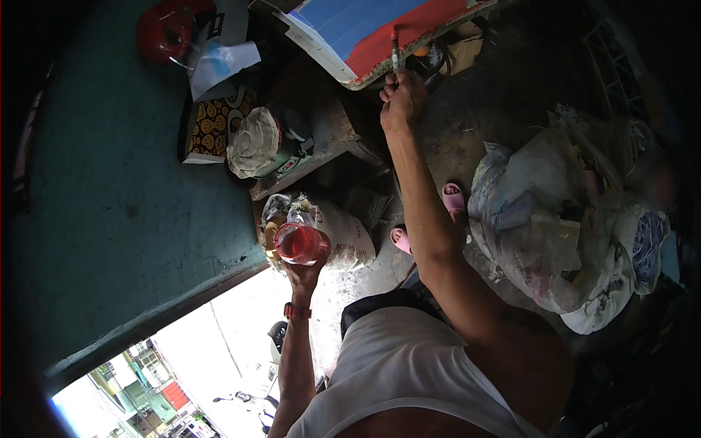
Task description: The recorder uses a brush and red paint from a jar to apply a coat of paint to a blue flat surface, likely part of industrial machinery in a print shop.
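Note:
My right hand (404,101) is closed round the handle of a paintbrush (395,57), its bristles against the red band of a painted board (405,33). Blue covers the board's upper left part, and a pale strip runs along its left edge. Lower down on the left, my left hand (307,270) grips a clear jar of red paint (298,243) from below and the side. A red band circles the left wrist. The jar is well apart from the board.
Below the board stands a worn wooden bench (314,162) holding a cloth-covered bundle (254,142) and a patterned box (208,128). Bulging plastic sacks (540,212) lie at right, more bags (343,233) behind the jar. A red helmet (164,33) hangs by the green wall (124,219).

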`<action>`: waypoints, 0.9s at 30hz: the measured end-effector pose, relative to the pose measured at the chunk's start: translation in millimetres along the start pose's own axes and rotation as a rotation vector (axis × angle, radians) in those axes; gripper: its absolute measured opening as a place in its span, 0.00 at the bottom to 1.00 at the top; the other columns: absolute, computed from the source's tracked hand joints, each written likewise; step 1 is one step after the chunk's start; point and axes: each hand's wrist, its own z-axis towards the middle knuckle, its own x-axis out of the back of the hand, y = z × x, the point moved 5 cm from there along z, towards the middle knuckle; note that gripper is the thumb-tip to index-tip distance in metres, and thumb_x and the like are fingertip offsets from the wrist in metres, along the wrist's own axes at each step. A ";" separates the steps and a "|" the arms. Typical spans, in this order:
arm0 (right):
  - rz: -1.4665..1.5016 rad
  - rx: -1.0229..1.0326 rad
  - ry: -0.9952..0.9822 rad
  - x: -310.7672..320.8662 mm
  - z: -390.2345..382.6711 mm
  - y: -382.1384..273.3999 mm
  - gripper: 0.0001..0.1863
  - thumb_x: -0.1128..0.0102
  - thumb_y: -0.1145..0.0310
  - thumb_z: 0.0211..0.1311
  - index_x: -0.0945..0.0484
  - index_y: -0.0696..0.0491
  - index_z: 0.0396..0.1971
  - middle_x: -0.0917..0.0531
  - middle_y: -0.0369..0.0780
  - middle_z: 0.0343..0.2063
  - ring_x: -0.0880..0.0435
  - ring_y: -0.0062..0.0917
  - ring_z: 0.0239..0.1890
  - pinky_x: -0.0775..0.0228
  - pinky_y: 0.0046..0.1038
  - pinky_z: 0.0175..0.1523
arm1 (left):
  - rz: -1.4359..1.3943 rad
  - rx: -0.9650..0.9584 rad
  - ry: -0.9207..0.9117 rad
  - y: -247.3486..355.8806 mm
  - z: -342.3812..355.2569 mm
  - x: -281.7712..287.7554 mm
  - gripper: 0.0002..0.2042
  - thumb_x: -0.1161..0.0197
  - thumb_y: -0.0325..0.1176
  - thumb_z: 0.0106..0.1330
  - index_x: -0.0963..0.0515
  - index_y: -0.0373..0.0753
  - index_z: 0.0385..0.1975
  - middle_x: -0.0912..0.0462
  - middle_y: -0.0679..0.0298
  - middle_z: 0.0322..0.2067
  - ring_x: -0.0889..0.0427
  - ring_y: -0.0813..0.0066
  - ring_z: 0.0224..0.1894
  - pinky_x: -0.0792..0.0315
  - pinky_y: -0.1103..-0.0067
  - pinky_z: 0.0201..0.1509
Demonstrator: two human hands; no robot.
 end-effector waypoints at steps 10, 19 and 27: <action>0.000 -0.006 -0.004 2.8 -14.9 -16.0 0.02 0.47 0.74 0.64 0.29 0.53 0.31 0.27 0.34 0.21 0.38 0.14 0.15 0.49 0.18 0.19 | 0.046 -0.046 0.000 6.4 2.4 -2.3 0.42 0.18 0.41 0.44 0.34 0.37 0.60 0.25 0.57 0.54 0.24 0.63 0.56 0.27 0.68 0.60; -0.231 -0.257 -0.007 -5.1 -51.1 35.2 0.04 0.42 0.72 0.60 0.27 0.53 0.27 0.28 0.32 0.16 0.33 0.14 0.14 0.45 0.17 0.17 | 0.039 -0.104 -0.040 20.3 5.5 -14.6 0.39 0.19 0.41 0.46 0.31 0.36 0.58 0.22 0.56 0.51 0.20 0.62 0.52 0.25 0.68 0.56; -0.014 0.011 0.034 -4.7 6.5 -29.2 0.03 0.47 0.73 0.65 0.29 0.54 0.30 0.28 0.34 0.20 0.38 0.13 0.16 0.51 0.18 0.18 | 0.079 -0.126 -0.033 23.3 2.2 -16.1 0.37 0.20 0.38 0.47 0.31 0.36 0.58 0.21 0.56 0.51 0.21 0.63 0.52 0.25 0.68 0.56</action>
